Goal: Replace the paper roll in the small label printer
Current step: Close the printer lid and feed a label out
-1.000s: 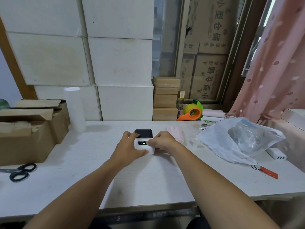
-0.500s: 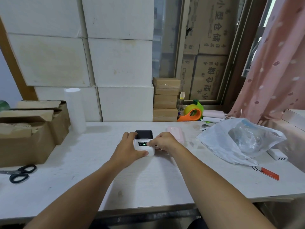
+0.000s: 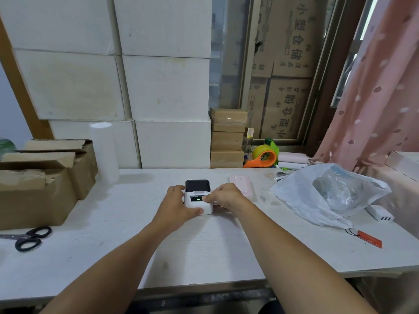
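Label printer [image 3: 197, 199] sits mid-table [image 3: 204, 250], lid shut, green light on. Left hand [image 3: 175, 206] cups its left side, thumb along the near edge; right hand [image 3: 223, 196] grips the right side, thumb on the top panel. Judgement: brace with the left, find the lid catch, lift gently. Body is smooth white plastic, rounded corners, glossy dark lid

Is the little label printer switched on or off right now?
On: a green light glows on the label printer's front panel, beside the right hand's thumb.
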Motion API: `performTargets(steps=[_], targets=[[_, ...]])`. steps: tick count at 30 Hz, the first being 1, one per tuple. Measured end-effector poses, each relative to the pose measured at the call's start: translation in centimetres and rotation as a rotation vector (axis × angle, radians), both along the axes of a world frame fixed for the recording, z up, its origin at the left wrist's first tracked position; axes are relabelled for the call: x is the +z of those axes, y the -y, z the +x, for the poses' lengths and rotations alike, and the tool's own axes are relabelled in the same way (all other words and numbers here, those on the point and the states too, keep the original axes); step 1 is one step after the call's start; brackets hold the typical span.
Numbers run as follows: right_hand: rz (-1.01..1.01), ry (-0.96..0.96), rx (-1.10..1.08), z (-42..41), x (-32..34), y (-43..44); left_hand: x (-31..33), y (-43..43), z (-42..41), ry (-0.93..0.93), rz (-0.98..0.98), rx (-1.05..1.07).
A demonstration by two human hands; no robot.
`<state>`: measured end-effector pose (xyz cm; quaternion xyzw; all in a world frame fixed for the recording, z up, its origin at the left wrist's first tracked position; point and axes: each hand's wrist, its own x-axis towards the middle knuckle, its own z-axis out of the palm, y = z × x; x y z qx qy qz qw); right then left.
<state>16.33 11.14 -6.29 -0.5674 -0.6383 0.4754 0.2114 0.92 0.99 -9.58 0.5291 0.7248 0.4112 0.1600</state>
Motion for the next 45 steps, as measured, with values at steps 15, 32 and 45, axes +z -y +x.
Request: performTargets(steps=[15,32,45], targets=[[0.021,-0.003,0.034,0.51,-0.18,0.08,0.01,0.11,-0.12,-0.039,-0.013,-0.018],[0.022,-0.028,0.043,0.63,-0.34,0.06,-0.12,-0.11,-0.29,-0.047,-0.015,-0.019],[0.019,-0.041,0.051,0.73,-0.39,0.15,-0.18,-0.03,-0.25,-0.059,-0.009,-0.019]])
